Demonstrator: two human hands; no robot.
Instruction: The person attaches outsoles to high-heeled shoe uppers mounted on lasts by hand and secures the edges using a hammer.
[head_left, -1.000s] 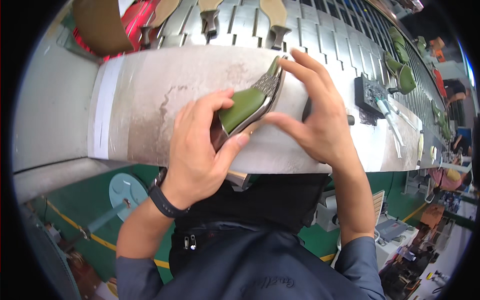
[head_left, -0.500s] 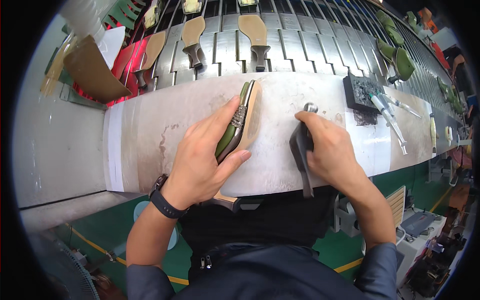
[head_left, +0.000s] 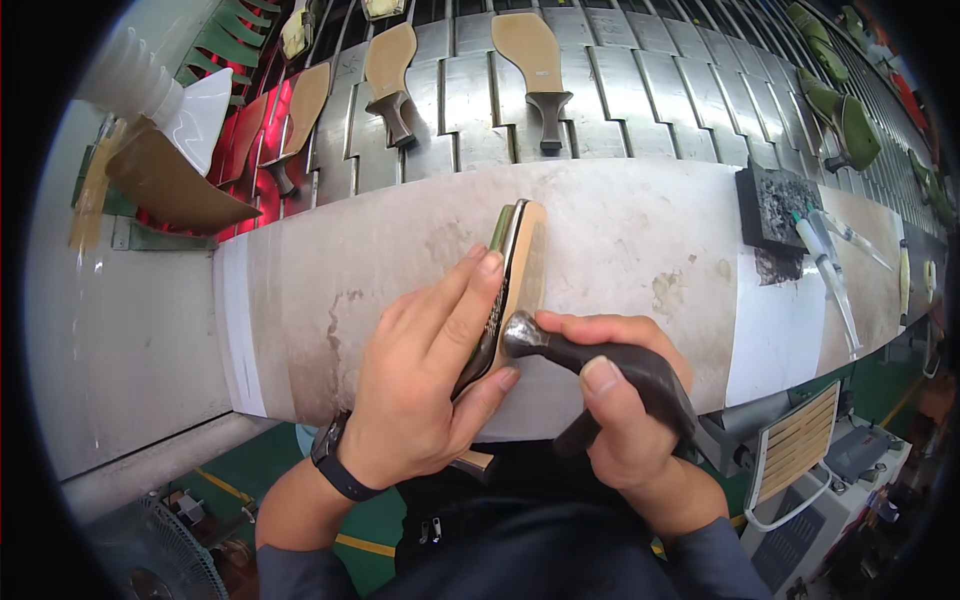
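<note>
My left hand (head_left: 425, 365) is wrapped round a heeled shoe (head_left: 530, 255), held on its side above the bench. The tan sole of the shoe faces right; a green edge and a strip of sparkling trim show beside my fingers. Its heel (head_left: 474, 463) shows below my wrist, near the bench's front edge. Closed round a dark shoemaker's hammer (head_left: 640, 375), my right hand (head_left: 635, 420) brings the round metal face against, or very close to, the sole. Whether they touch I cannot tell.
Ahead of the pale bench top (head_left: 620, 220) runs a metal slat conveyor (head_left: 640, 90) carrying several tan soles with heels (head_left: 530, 60) and green shoes (head_left: 850, 125). A black block (head_left: 780, 205) and syringes (head_left: 830, 270) lie at the right. A brown sheet (head_left: 165, 180) stands at the left.
My right hand has swung the hammer left, from apart over the bench to the sole. The shoe in my left hand sits a little lower and further right in view.
</note>
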